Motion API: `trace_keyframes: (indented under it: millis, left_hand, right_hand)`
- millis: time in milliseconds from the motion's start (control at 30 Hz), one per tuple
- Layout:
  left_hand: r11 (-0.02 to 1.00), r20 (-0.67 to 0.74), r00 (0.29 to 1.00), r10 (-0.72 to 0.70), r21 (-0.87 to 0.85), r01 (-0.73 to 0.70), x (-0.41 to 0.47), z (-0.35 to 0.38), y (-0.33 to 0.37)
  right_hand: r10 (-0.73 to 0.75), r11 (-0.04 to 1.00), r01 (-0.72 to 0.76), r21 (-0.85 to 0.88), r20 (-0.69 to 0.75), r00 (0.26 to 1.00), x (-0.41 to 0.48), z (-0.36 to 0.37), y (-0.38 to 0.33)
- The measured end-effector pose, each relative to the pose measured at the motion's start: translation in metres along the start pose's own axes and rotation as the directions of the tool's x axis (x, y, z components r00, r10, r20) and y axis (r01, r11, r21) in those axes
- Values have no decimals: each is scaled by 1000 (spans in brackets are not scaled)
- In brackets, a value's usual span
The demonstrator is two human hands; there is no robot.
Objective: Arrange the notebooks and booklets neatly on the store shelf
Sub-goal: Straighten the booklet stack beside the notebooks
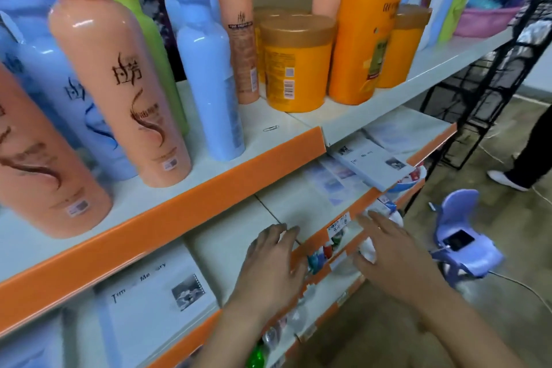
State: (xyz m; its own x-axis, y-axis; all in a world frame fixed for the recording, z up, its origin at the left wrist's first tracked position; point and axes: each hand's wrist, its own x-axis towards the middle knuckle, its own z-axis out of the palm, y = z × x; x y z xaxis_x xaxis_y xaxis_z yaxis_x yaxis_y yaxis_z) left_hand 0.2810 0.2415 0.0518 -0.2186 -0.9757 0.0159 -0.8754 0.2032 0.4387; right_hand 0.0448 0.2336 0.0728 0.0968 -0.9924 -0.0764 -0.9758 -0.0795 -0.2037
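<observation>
Left hand (268, 263) is down on the middle shelf (363, 197), fingers stretched almost straight and lying flat on a pale surface right at the orange front lip. It grips nothing, and I cannot tell whether that surface is bare shelf or a plain cover. Right hand (391, 251) hangs out in front of the lip, just beside a handwritten price label (337, 225), fingers spread and relaxed, nothing in it.

Now the stock. A white "Time Memory" notebook (155, 299) lies flat at the near left end of that shelf, photo print at its corner, well apart from the left hand. Further along, past the hands, booklets with bluish pictures (331, 179) lie flat side by side. Beyond them a second "Time Memory" stack (370, 164) sits skewed, its corner poking out over the front edge. More pale covers (400, 131) lie at the far end, too blurred to read.

The upper shelf (179, 212) is crowded with a peach bottle (119, 84), a blue bottle (209, 69), a yellow jar (295, 66) and a tall orange bottle (364, 24), plus a paper clip (271, 128) on the bare deck. On the floor to the right a small purple chair (466, 236) carries a phone (458, 239), and another person's leg (531, 152) shows at the edge
</observation>
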Motion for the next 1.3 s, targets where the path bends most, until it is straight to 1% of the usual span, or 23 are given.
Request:
trace_keyframes:
  millis: [100,200,300,433,500,600,667,733,767,867,933,1000,1033,1067,1100,1167,1233,1300]
  left_hand:
    - [1000,-12,1000,4,-21,-4,16,4,2]
    - [1000,9,1000,24,-20,-24,37,9,12]
    - [1000,12,1000,29,-1,-29,72,23,26]
    - [1000,-2,1000,-5,0,5,128,53,54]
    - [999,-32,999,-33,-8,33,162,71,74]
    - [993,-88,989,-120,-34,117,213,100,104]
    - [986,-49,986,-159,-46,157,238,117,124]
    - [981,3,982,-190,-23,190,260,133,140]
    - [978,0,978,-209,-12,209,269,140,145]
    - [956,-5,956,-294,-6,294,289,160,159]
    - [942,34,941,-337,21,336,297,175,165]
    - [915,86,912,-401,82,395,302,191,164]
    - [904,98,900,-425,100,416,305,198,162]
    - [896,102,892,-440,112,430,308,205,161]
    - [890,102,886,-453,111,442,310,210,161]
    - [879,107,874,-473,118,462,312,219,163]
    - [866,109,861,-496,126,483,313,226,164]
    - [851,84,848,-522,112,513,316,227,163]
  right_hand:
    - [-15,1000,15,-13,20,1000,18,0,4]
    - [-24,999,24,-29,17,1000,41,-6,14]
    - [-55,998,55,-20,-4,998,71,-9,41]
    - [-72,997,72,-4,47,996,123,-18,91]
    - [-87,996,88,-3,66,994,155,-19,125]
    - [-109,994,110,-10,106,988,207,-21,184]
    - [-76,997,74,19,159,984,240,-19,223]
    - [-44,999,38,30,227,973,268,-13,256]
    - [-33,999,22,44,252,967,280,-7,269]
    - [-40,995,14,96,276,960,300,7,294]
    - [-18,991,-22,136,291,956,310,16,305]
    - [23,984,-78,158,326,945,322,33,320]
    - [35,970,-113,216,334,942,326,40,326]
    - [49,932,-167,321,346,937,328,41,329]
    - [54,866,-212,453,337,940,329,44,331]
    - [114,692,-295,658,304,946,330,44,331]
    - [179,546,-313,777,257,950,336,38,332]
    - [182,427,-308,850,254,950,342,35,338]
